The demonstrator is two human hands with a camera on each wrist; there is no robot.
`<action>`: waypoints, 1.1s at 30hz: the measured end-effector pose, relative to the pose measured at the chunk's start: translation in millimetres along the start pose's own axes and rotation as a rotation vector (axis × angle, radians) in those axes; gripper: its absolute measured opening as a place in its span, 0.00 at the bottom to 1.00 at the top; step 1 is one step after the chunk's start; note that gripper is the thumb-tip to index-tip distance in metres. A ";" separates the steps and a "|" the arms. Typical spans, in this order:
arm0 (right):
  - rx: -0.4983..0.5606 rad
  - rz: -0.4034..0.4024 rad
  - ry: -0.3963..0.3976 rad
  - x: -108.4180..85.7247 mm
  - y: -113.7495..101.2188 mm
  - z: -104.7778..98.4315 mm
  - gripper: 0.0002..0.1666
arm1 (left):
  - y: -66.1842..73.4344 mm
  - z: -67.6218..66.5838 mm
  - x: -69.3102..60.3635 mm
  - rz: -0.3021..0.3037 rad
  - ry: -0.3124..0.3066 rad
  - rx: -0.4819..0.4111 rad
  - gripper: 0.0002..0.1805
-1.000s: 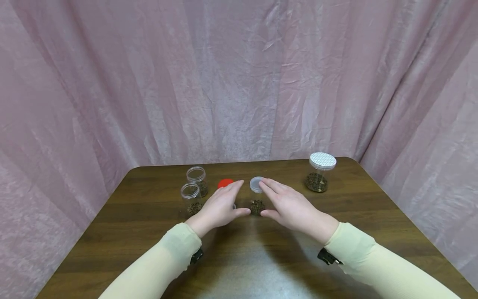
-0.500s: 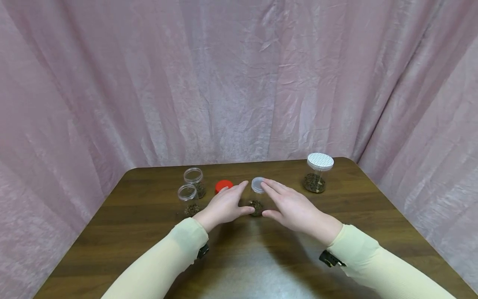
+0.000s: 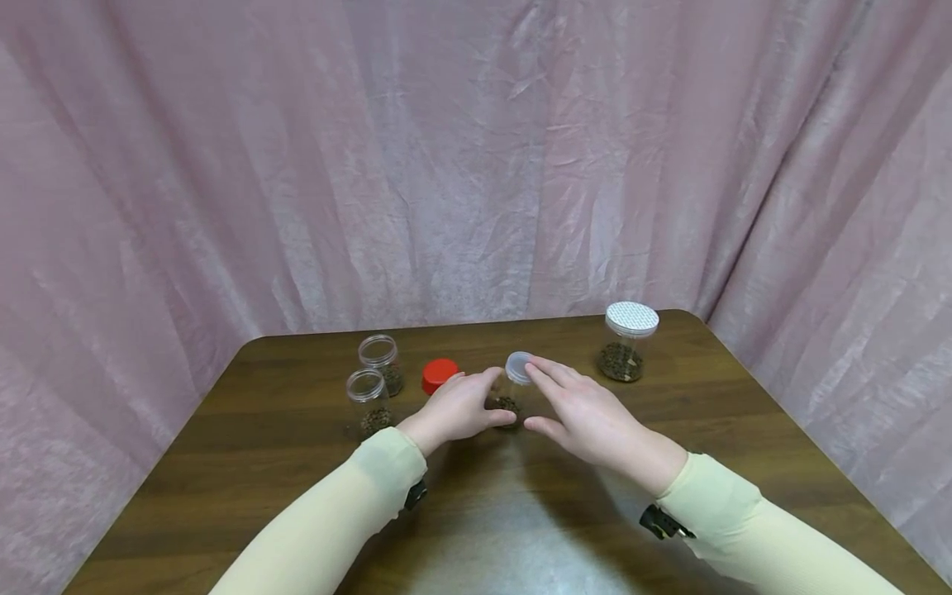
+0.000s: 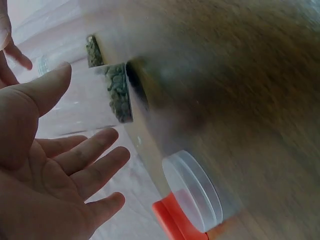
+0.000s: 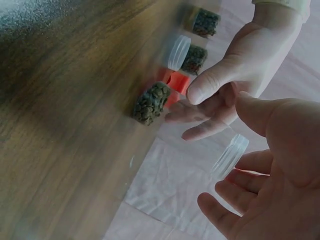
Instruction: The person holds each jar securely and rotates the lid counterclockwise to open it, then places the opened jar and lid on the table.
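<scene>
A clear jar (image 3: 507, 405) with a layer of brown pellet-like bits and a translucent cap (image 3: 519, 368) stands upright between my hands. My left hand (image 3: 463, 406) is at its left side, thumb and fingers spread about the jar body; in the left wrist view, the fingers (image 4: 100, 170) look straight and not closed on it. On the other side, my right hand (image 3: 583, 413) has its fingertips by the cap's right edge. The right wrist view shows its fingers (image 5: 235, 195) loosely bent beside the cap (image 5: 232, 157); whether they touch it I cannot tell.
Two uncapped clear jars (image 3: 378, 351) (image 3: 367, 388) with brown bits stand at left. A red lid (image 3: 440, 374) lies behind my left hand, with a translucent lid (image 4: 192, 190) near it. A larger jar (image 3: 623, 359) with a white patterned lid stands at back right, before a pink curtain (image 3: 446, 165).
My left hand has moved right to the jar, uncovering more of the red lid. The right hand has stayed nearly in place beside the cap. The head view has shifted slightly.
</scene>
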State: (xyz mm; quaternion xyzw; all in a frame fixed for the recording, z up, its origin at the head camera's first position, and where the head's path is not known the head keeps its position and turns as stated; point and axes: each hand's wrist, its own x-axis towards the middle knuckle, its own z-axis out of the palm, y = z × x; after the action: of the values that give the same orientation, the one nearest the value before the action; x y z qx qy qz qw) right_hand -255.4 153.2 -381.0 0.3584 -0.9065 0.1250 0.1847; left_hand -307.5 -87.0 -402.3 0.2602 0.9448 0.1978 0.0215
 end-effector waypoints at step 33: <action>0.091 0.036 -0.035 -4.4 -8.4 2.2 0.43 | -2.6 -1.3 -19.2 0.021 0.039 0.078 0.29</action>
State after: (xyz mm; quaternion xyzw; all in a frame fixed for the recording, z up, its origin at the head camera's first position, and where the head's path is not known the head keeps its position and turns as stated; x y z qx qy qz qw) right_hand -247.1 149.1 -384.0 0.3522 -0.9093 0.1631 0.1499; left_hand -292.4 -99.1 -403.3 0.2669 0.9493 0.1659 -0.0094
